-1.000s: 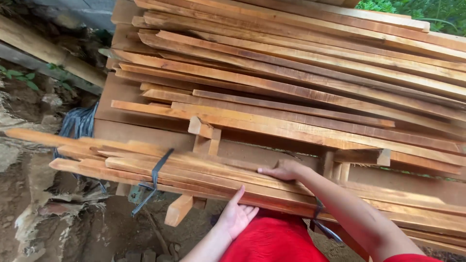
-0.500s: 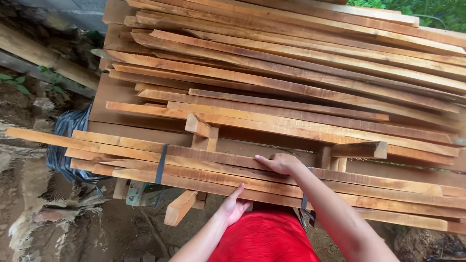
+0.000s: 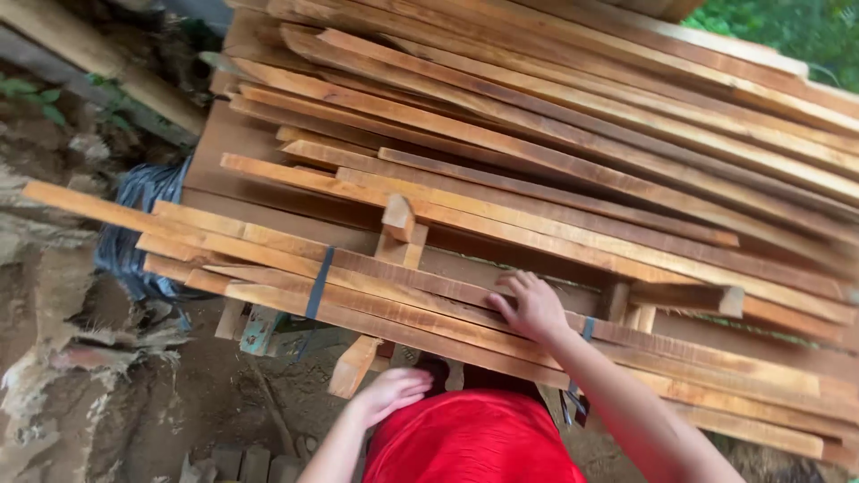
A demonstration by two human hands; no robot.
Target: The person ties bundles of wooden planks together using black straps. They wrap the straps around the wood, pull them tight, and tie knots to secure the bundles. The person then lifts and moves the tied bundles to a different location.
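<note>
The strapped bundle of planks point(image 3: 429, 295) lies at the near edge of the big lumber stack point(image 3: 555, 134), the right hand point(image 3: 530, 304) pressed flat on its top with fingers spread, the left hand point(image 3: 394, 392) loosely curled just beneath its near edge.

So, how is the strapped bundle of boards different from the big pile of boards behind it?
The strapped bundle is bound by a dark strap; the big pile lies loose, with no strap in view. The bundle sits nearest the person, with the right hand resting on it and the left hand at its lower edge; no hand touches the pile. Both are long, rough-sawn, reddish-brown boards.
</note>
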